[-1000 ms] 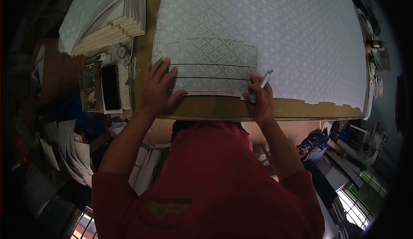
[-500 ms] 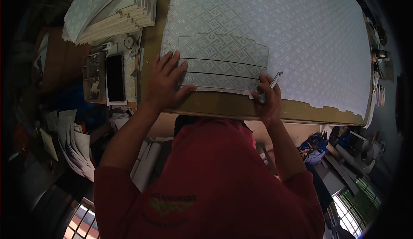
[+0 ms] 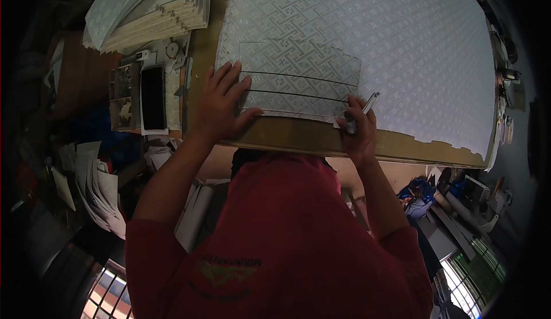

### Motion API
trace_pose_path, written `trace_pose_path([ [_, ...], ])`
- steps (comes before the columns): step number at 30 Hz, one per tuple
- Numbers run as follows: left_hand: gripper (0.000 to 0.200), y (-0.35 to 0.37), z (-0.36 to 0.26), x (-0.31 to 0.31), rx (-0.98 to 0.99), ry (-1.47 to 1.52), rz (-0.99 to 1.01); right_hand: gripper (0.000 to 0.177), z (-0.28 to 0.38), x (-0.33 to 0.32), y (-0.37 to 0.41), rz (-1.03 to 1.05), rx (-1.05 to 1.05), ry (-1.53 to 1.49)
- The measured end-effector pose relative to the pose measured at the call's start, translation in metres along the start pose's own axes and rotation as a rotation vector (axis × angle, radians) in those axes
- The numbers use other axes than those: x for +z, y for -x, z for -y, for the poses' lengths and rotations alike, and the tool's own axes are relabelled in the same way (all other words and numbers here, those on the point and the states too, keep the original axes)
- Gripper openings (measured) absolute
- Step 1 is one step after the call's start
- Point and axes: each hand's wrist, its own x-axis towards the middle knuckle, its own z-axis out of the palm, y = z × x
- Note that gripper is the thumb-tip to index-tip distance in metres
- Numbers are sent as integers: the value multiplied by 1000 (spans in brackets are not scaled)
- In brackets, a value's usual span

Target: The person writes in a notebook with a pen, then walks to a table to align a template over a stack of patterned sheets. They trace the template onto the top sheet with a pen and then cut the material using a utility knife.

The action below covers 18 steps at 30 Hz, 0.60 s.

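Pale patterned fabric (image 3: pixel 425 60) covers much of the table. On its front left part lies a clear rectangular template (image 3: pixel 298 92) with two black lines across it. My left hand (image 3: pixel 224 98) is spread flat over the template's left end, thumb along the front edge. At the template's front right corner is my right hand (image 3: pixel 360 126), its fingers curled round a slim silvery tool (image 3: pixel 370 103) that points up and to the right. Whether this tool is a cutter or a pen I cannot tell.
The brown table edge (image 3: pixel 287 135) runs before my body. A thick stack of patterned sheets (image 3: pixel 166 14) stands at the back left. Below it are a dark phone (image 3: pixel 153 98), a divided box (image 3: pixel 125 98) and a round dial (image 3: pixel 172 49). Papers (image 3: pixel 94 187) hang lower left.
The whole view has shifted slightly. Both hands keep nearly the same places on the template, and the tool is still in my right hand.
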Motion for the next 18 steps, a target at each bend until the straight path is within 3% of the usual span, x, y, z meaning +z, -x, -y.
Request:
trace_pose_path([
  [18, 66, -4, -1, 0, 24, -18, 16, 43, 0, -2, 0, 1, 3, -31],
])
